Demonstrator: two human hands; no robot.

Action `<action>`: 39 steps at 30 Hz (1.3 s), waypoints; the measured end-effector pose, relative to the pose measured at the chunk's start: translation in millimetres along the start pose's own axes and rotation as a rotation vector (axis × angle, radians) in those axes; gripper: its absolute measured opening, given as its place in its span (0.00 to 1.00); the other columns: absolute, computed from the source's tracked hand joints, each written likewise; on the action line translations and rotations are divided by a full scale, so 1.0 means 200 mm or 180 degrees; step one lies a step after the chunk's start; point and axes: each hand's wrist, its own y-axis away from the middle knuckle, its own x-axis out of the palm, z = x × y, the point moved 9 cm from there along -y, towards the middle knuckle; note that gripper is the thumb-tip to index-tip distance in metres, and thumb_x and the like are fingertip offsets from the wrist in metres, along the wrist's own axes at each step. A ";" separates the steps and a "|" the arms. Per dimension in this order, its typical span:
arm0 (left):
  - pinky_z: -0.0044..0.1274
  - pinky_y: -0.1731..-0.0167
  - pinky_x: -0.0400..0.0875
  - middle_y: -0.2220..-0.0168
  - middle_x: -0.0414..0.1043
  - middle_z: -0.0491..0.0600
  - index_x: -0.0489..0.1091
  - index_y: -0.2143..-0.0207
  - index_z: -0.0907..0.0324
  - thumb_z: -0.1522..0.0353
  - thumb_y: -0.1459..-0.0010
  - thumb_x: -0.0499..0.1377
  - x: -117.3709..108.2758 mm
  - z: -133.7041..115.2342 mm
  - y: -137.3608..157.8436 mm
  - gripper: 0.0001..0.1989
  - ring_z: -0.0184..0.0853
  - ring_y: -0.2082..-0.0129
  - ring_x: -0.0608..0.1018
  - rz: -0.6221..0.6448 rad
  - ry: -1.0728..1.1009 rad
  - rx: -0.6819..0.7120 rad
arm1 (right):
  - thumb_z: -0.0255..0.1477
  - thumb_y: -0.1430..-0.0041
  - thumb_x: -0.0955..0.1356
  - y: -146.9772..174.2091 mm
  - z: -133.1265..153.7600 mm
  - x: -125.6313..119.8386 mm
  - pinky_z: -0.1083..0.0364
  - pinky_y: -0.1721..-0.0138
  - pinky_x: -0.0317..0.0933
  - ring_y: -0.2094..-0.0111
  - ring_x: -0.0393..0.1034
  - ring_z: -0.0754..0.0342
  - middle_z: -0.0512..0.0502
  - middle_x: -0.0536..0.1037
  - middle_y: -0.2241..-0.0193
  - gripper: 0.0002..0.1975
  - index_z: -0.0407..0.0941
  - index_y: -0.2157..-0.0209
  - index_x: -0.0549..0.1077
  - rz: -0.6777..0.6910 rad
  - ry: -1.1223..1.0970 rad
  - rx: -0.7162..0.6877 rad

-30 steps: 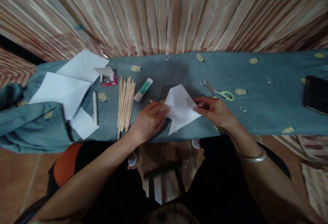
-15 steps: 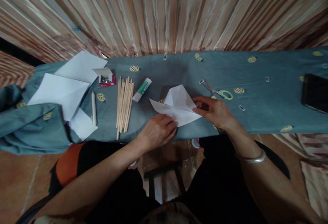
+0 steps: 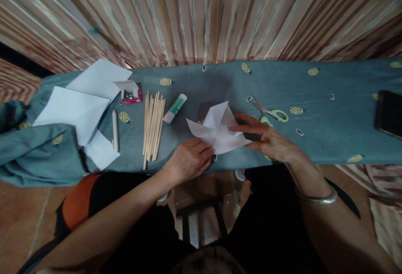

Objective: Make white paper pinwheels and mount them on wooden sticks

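Note:
A white paper pinwheel [image 3: 222, 134] with pointed, folded blades lies near the front edge of the cloth-covered table. My left hand [image 3: 194, 159] pinches its near left side, the fingertips pressed together on the paper. At its right side is my right hand [image 3: 264, 138], fingers spread apart, with fingertips at the right-hand blade. Whether those fingertips press on the paper is hard to see. Just beyond my right hand lie scissors [image 3: 278, 115] with pale green handles, partly behind my fingers. A glue stick [image 3: 175, 108] rests to the left of the pinwheel.
Thin wooden sticks [image 3: 153, 127] lie bundled left of the glue stick. Further left are a small red box [image 3: 132, 95] of metal pins, a white candle-like stick [image 3: 115, 131] and white paper sheets [image 3: 73, 113]. A dark phone [image 3: 389, 113] is at the far right. Striped curtains [image 3: 201, 19] hang behind.
My right fingers have loosened from the folded blade and spread apart. More of the pinwheel's right side now shows, its blade standing out. My left hand stays on the near side.

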 end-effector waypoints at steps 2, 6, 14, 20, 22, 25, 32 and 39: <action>0.29 0.63 0.75 0.66 0.75 0.53 0.73 0.63 0.64 0.71 0.38 0.52 0.01 -0.01 0.01 0.11 0.38 0.64 0.76 0.0044 0.0012 0.0020 | 0.37 0.49 0.74 0.00 0.00 0.01 0.39 0.36 0.50 0.36 0.55 0.40 0.49 0.61 0.36 0.18 0.55 0.54 0.78 0.0041 -0.0169 0.0037; 0.29 0.62 0.74 0.65 0.75 0.52 0.73 0.63 0.63 0.71 0.38 0.52 0.02 -0.01 0.01 0.10 0.38 0.63 0.76 0.0123 0.0031 -0.0009 | 0.44 0.51 0.74 0.00 0.02 0.02 0.37 0.36 0.51 0.36 0.54 0.40 0.49 0.65 0.38 0.17 0.56 0.58 0.80 0.0068 -0.0289 -0.0016; 0.30 0.62 0.74 0.64 0.75 0.52 0.73 0.63 0.63 0.71 0.38 0.52 0.03 -0.01 0.01 0.10 0.38 0.62 0.75 0.0201 0.0057 -0.0026 | 0.45 0.50 0.73 0.01 0.04 0.05 0.39 0.36 0.52 0.36 0.56 0.41 0.49 0.65 0.38 0.13 0.54 0.64 0.81 0.0250 -0.0379 -0.0037; 0.31 0.61 0.73 0.64 0.75 0.53 0.72 0.62 0.63 0.70 0.39 0.54 0.04 -0.02 0.00 0.09 0.40 0.62 0.75 0.0238 0.0126 -0.0053 | 0.44 0.48 0.72 0.01 0.01 0.05 0.38 0.37 0.52 0.39 0.61 0.42 0.48 0.69 0.41 0.11 0.52 0.69 0.81 0.0018 -0.0116 -0.0084; 0.32 0.60 0.73 0.63 0.75 0.53 0.71 0.58 0.64 0.68 0.38 0.54 0.03 -0.03 0.00 0.11 0.41 0.61 0.75 0.0185 0.0143 -0.0056 | 0.43 0.47 0.72 0.01 -0.01 0.05 0.38 0.38 0.52 0.40 0.62 0.41 0.47 0.69 0.41 0.11 0.51 0.69 0.81 -0.0070 0.0084 -0.0063; 0.32 0.61 0.73 0.61 0.75 0.55 0.65 0.47 0.67 0.68 0.37 0.52 0.02 -0.05 -0.01 0.18 0.40 0.61 0.74 0.0063 0.0147 -0.0016 | 0.41 0.47 0.72 0.01 -0.01 0.06 0.38 0.38 0.53 0.40 0.62 0.41 0.45 0.69 0.42 0.09 0.50 0.71 0.80 -0.0211 0.0333 -0.0139; 0.32 0.54 0.71 0.53 0.73 0.55 0.61 0.43 0.62 0.69 0.34 0.49 0.08 -0.12 -0.01 0.19 0.39 0.53 0.73 0.0303 0.0310 0.0130 | 0.29 0.47 0.71 0.01 0.05 0.07 0.37 0.39 0.54 0.38 0.58 0.39 0.45 0.70 0.43 0.04 0.48 0.75 0.78 -0.0573 0.0945 -0.0399; 0.34 0.51 0.70 0.51 0.72 0.57 0.64 0.44 0.64 0.70 0.34 0.49 0.11 -0.11 -0.02 0.18 0.40 0.51 0.72 0.0383 0.0455 0.0085 | 0.26 0.49 0.71 0.02 0.08 0.08 0.37 0.41 0.55 0.40 0.60 0.39 0.43 0.70 0.44 0.04 0.46 0.77 0.76 -0.0842 0.1181 -0.0439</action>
